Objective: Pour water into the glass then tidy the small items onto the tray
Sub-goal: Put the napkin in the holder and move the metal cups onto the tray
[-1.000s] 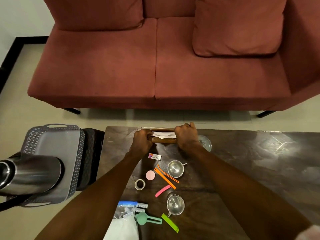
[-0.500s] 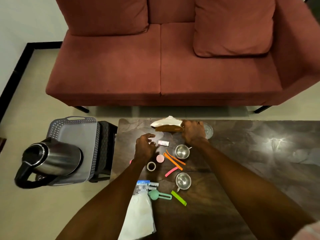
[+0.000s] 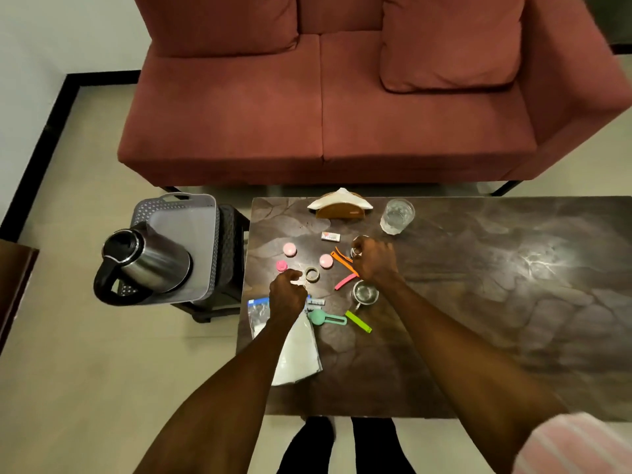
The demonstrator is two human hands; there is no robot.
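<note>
Dark table (image 3: 478, 302); small box (image 3: 330, 237), label unreadable; both hands' grip state unclear.

A dark red two-seat sofa (image 3: 321, 97) fills the upper middle of the frame, with a loose cushion (image 3: 451, 42) of the same colour at its right end. Pale beige floor tiles (image 3: 68, 354) are seen at lower left. A white wall (image 3: 30, 46) with a black skirting strip (image 3: 37, 155) occupies the upper left. The dark marbled desk (image 3: 513, 302) spans the right, a bright light reflection showing on it.
</note>
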